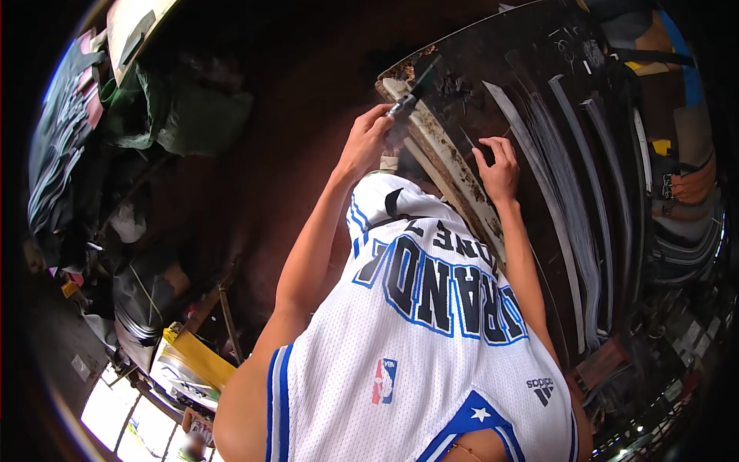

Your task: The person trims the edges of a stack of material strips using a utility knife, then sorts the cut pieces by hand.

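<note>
My left hand (368,140) is closed around a small silver and dark metal tool (401,106), held over the edge of the work table. Its exact kind is hard to make out. To the right, my right hand (499,168) is over the dark tabletop, thumb and forefinger curled close together at a thin, pointed sliver (469,138). Long grey strips (539,169) of sheet material lie on the table just right of that hand. Between both hands runs a worn, stained pale board (443,146) along the table's near edge.
Small dark scraps (462,88) lie on the table beyond my hands. Stacked material (689,189) lines the far right. At left are a dark green bag (181,112), piled dark sheets (65,146) and a yellow panel (202,358).
</note>
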A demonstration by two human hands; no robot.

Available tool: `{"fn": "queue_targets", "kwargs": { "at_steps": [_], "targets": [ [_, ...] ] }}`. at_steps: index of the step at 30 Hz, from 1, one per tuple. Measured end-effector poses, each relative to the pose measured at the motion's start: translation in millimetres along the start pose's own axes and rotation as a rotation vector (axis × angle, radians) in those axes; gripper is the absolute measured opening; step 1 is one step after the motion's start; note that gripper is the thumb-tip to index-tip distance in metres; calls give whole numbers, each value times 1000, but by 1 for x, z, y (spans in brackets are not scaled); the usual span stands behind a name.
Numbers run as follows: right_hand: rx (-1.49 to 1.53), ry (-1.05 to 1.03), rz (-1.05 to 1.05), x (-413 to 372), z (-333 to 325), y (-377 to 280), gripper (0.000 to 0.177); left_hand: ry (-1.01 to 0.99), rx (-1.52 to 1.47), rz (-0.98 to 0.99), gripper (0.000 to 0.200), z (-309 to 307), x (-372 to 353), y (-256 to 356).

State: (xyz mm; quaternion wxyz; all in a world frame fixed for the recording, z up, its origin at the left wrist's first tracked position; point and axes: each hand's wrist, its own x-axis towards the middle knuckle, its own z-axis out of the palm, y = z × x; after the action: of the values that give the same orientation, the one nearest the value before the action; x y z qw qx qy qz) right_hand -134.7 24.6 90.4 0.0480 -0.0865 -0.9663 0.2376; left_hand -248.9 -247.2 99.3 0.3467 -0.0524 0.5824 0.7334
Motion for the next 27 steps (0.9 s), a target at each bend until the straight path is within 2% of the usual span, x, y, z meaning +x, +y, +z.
{"fn": "queue_targets", "kwargs": {
  "at_steps": [2, 5, 6, 10, 27],
  "targets": [
    [11, 7, -3, -1, -1, 2, 27, -19, 150, -23, 37, 8, -3, 9],
    [-2, 20, -18, -1, 1, 3, 26, -38, 201, -76, 34, 21, -1, 8],
    [-18, 27, -11, -4, -1, 3, 26, -18, 229, -67, 40, 27, -2, 4],
    [-37, 55, -17, -3, 1, 4, 24, -34, 324, -62, 43, 38, -1, 5],
    [181, -31, 54, -7, -18, 11, 23, -28, 321, -20, 41, 47, -7, -4]
  ]
}}
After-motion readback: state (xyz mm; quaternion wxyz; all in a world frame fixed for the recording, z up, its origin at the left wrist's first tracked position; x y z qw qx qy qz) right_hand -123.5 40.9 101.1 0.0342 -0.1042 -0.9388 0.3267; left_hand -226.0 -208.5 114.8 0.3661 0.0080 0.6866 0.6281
